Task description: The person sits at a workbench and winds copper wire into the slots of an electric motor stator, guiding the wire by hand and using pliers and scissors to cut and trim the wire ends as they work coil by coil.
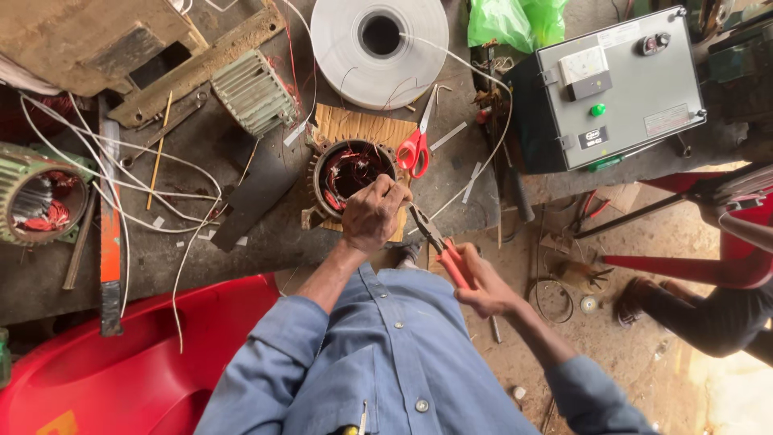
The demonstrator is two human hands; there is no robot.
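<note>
A grimy dark workbench (241,258) fills the upper left of the head view, above a dusty earth floor strewn with scraps and a smooth red plastic chair (121,362) at the lower left.

On the bench near its edge sits a round motor stator (352,173), a ribbed metal ring with reddish copper windings coiled inside, resting on a piece of corrugated cardboard (362,127). The left hand (373,216) lies over the stator's near rim, fingers curled together and pinching at something in the windings; what they grip is hidden under the knuckles. The right hand (483,286) is closed round the orange handles of a pair of pliers (439,246), whose dark metal nose points up toward the left hand; whether the tips touch anything is hard to make out.

Just beside the stator lie red-handled scissors (414,149). Behind them stands a large flat roll of white tape (378,50), a strand trailing off it. To the right is a grey metal control box (628,84) with a green button. A second finned stator (36,197) is cut off at the left edge, white wires looping past it. Another person's dark sleeve (708,318) enters at the right, mostly out of frame.
</note>
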